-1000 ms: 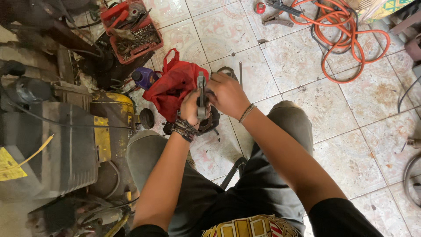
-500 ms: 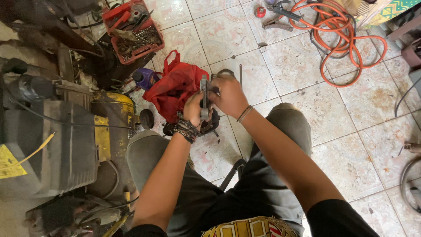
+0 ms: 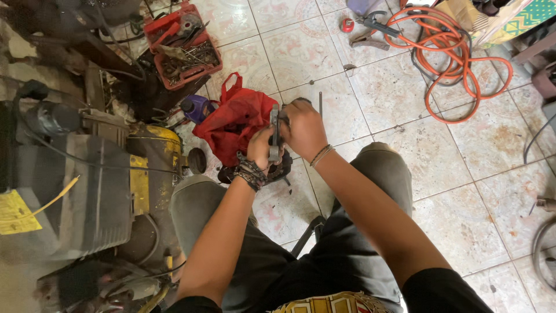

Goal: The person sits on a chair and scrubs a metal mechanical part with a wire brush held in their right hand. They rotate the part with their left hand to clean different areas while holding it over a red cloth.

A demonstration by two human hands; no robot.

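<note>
Two hands: both meet on one tool, above the tiled floor between the knees.
Tool: a narrow grey metal bar-shaped tool (image 3: 274, 132), dull and worn, standing roughly upright in the view; its exact kind cannot be told.
Left hand (image 3: 260, 148): fingers curled shut around the tool's near end; dark braided bands at the wrist.
Right hand (image 3: 304, 128): closed over the tool's far part from the right; thin bracelet on the wrist.
Beneath: a dark round toothed metal part (image 3: 278, 168) on the floor, partly hidden by the hands.
Left of hands: crumpled red cloth bag (image 3: 234, 119), soft, with loop handles.
Far left: red plastic tray of rusty metal tools (image 3: 182, 43).
Far right: coiled orange rubber hose (image 3: 457, 58).
Floor: glossy pale patterned ceramic tiles (image 3: 463, 174), stained.
</note>
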